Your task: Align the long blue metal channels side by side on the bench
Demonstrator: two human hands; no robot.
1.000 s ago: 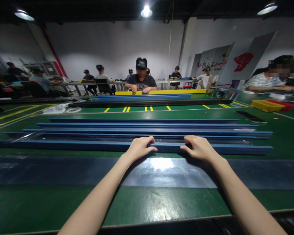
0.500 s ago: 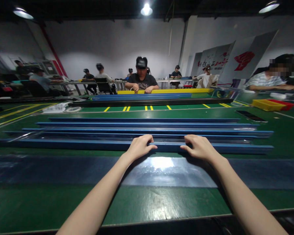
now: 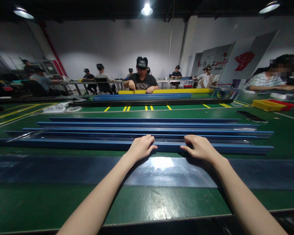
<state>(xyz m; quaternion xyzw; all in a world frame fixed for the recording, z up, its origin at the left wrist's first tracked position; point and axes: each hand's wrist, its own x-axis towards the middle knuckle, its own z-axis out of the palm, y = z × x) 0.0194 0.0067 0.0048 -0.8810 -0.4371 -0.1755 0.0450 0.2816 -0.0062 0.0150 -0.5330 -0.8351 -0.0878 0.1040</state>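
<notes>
A long blue channel strip (image 3: 88, 144) lies crosswise in front of me, the nearest of several. My left hand (image 3: 141, 148) grips its near wall left of the middle, thumb on the front face and fingers curled over the top edge. My right hand (image 3: 200, 147) holds the same strip farther right in a matching pinch; its fingertips are partly hidden behind the edge. Between my forearms and the strip, a clear plastic sheet (image 3: 171, 176) lies flat across the green table (image 3: 147, 205), reflecting the lamp.
More blue strips (image 3: 147, 124) lie parallel behind. A phone (image 3: 251, 116), a yellow tray (image 3: 268, 104) and a red tray (image 3: 287, 105) are at the right. Across the table, a person (image 3: 143, 80) works at a yellow strip (image 3: 181, 91), beyond a black strip (image 3: 156, 102).
My left fingers have shifted slightly on the strip; my right hand stays in place. Across the table, the person's hand has moved a little along the yellow strip.
</notes>
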